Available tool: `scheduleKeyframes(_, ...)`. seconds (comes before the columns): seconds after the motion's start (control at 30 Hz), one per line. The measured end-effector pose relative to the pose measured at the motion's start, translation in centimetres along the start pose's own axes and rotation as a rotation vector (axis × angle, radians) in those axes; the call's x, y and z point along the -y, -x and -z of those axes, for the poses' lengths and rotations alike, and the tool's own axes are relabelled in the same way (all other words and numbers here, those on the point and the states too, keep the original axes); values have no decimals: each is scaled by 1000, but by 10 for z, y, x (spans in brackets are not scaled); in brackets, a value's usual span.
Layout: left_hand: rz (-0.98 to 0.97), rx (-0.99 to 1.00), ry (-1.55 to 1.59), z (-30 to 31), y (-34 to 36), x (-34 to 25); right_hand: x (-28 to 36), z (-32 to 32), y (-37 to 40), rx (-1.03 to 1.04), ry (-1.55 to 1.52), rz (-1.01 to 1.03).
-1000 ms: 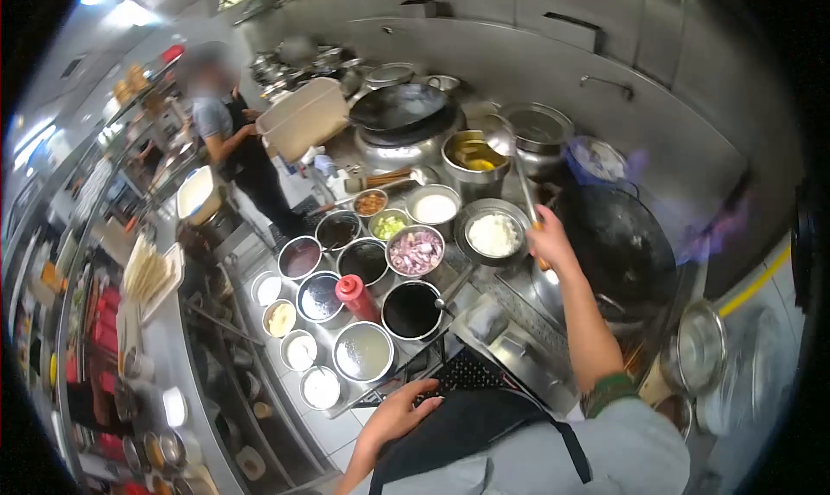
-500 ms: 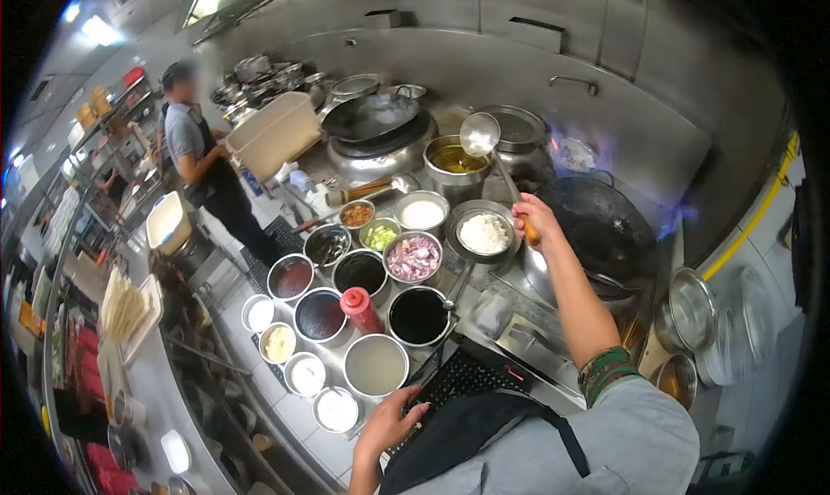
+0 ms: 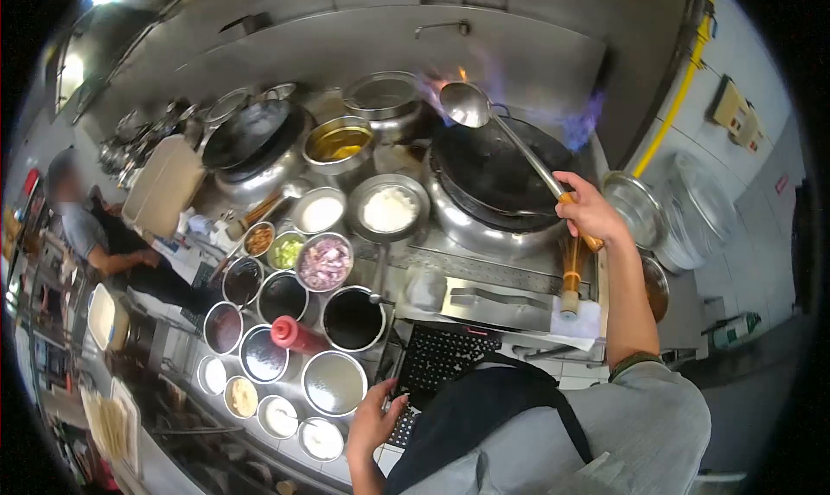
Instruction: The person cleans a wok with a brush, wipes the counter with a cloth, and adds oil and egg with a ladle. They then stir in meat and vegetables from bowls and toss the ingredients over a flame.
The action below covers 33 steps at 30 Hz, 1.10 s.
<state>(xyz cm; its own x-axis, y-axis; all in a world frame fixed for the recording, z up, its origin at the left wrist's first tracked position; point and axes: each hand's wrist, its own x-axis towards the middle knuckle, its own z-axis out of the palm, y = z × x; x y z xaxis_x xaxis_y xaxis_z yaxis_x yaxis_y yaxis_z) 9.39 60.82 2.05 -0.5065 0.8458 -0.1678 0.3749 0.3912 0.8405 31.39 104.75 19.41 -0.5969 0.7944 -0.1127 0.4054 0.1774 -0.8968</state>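
Observation:
My right hand point(image 3: 594, 211) is closed around the wooden handle of a metal ladle point(image 3: 529, 153). The ladle's bowl is held over the far left rim of a black wok point(image 3: 497, 171), where blue and orange flames rise. My left hand point(image 3: 374, 421) hangs low by the apron, fingers loosely apart and holding nothing. Nearest to it is a round container of cloudy liquid point(image 3: 335, 383). A pot of yellow oil point(image 3: 339, 142) stands left of the wok, and a strainer-like pan of white food point(image 3: 389, 210) sits in front of that pot.
Several containers of sauces, chopped onion point(image 3: 325, 262) and green pieces crowd the left, with a red squeeze bottle point(image 3: 294, 334) among them. A bamboo brush point(image 3: 571, 274) lies right of the stove. A second wok point(image 3: 246, 136) stands farther left. Another person point(image 3: 112, 227) stands at far left.
My view has turned right. The ladle has moved from above the oil pot to above the wok. My left hand stays low near the apron.

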Motion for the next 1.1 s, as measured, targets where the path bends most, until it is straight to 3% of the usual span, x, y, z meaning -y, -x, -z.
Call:
scheduleKeyframes(0.1,-41,27,-33,-7,-21,-26,-12,25,25,-37,164,-34)
scheduleKeyframes(0.23,-96,-8,-53,-29,-39,-74,-51,50,41,-89,96,-68)
scheduleKeyframes(0.3,-126,89,-89,-47,-44,-91,-83,61,38,-67,83,-80)
scheduleKeyframes(0.33,-142,127,-102,-56,-49,-100,-106,58,33,-258,471,372)
scheduleKeyframes(0.4,-112,214,-108,-72,-51,-115,-113,71,45,-138,86,-19)
scheduleKeyframes(0.5,-162,242,-172,-96,-58,-127,-150,89,43,-164,68,-49)
scheduleKeyframes(0.6,-140,242,-224,-120,-60,-143,-173,113,43,-110,-208,-70)
scheduleKeyframes(0.63,-120,272,-219,-127,-59,-148,-170,120,49,-117,-159,-136)
scheduleKeyframes(0.8,-99,322,-131,-156,-57,-159,-223,162,58,-404,233,206)
scheduleKeyframes(0.83,-201,295,-171,-160,-57,-150,-219,177,63,-396,310,-23)
scheduleKeyframes(0.87,-207,299,-198,-161,-58,-147,-231,189,71,-436,422,103)
scheduleKeyframes(0.9,-203,292,-222,-161,-59,-146,-240,204,72,-402,406,25)
scheduleKeyframes(0.93,-194,293,-245,-162,-58,-142,-285,226,70,-427,505,135)
scheduleKeyframes(0.97,-217,273,-212,-165,-58,-134,-296,242,69,-379,485,-91)
scheduleKeyframes(1.03,-165,263,-215,-164,-53,-143,-262,227,98,-624,978,385)
scheduleKeyframes(1.1,-180,252,-217,-171,-48,-141,-243,222,115,-665,1141,627)
